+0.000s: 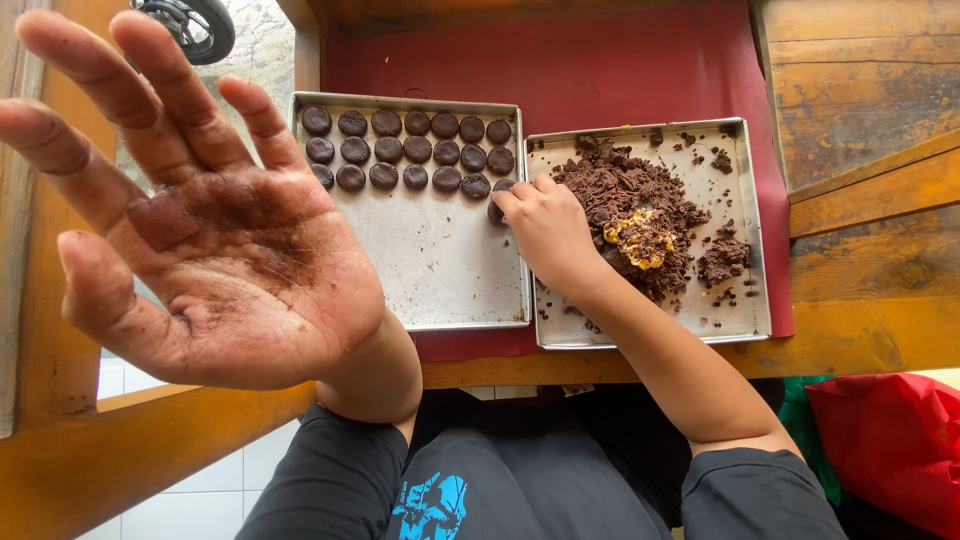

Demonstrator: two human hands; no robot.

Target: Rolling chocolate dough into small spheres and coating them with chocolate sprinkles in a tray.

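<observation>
— How is the light?

— Soft, even daylight, bright all over. It looks strongest at the far left, where the pale ground beyond the surface (870, 330) is nearly washed out.

— Any shadows or glare?

— Only faint shadows along the rims of the metal trays (440, 270). Their bare metal has a dull sheen, no hard glare.

— Sharpness?

— The trays are crisp. The raised left hand (200, 230), close to the lens, looms large and stretched by the wide angle, slightly soft at the fingertips.

The trays (455, 290) are dull grey metal. The tabletop (870, 80) is rough wood under a smooth red mat (600, 70). The dough (625, 195) looks crumbly and matt.
</observation>
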